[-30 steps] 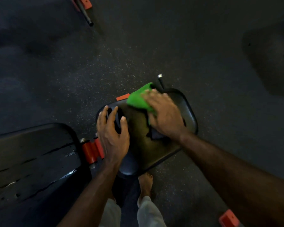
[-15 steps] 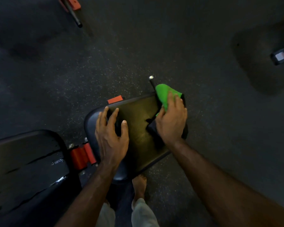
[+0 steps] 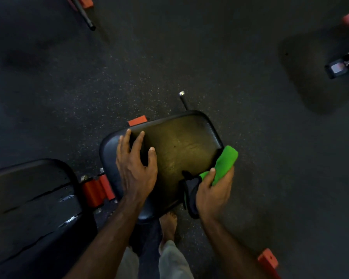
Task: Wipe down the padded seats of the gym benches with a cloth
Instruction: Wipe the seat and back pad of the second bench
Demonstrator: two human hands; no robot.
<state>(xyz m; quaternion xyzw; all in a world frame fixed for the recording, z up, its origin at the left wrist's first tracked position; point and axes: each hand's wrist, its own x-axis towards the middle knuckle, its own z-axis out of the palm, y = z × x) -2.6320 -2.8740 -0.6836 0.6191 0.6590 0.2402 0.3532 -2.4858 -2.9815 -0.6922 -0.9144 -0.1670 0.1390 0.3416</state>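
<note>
A person leans over a small black padded bench seat [image 3: 175, 156] on a speckled dark rubber gym floor [image 3: 189, 57], the left hand [image 3: 136, 168] pressed flat on the pad's left side with fingers spread, the right hand [image 3: 214, 190] gripping a rolled bright-green cloth [image 3: 225, 164] at the seat's right edge, thumb curled over it. The cloth lies half on the pad's rim and half over the floor (a dark fold of fabric hangs from the palm below it). Its long axis runs diagonally, the free end pointing up and to the right, away from the person. The seat itself runs lengthwise from its narrow near end by the bare foot [image 3: 168, 222] toward its broad far edge. The risk, by the look of it: with so little cloth on the pad, a further sweep outward could carry it off the edge and leave the middle unwiped. A longer, cracked black bench pad [image 3: 28, 208] waits at left, beyond the orange frame bracket [image 3: 97, 190].
</note>
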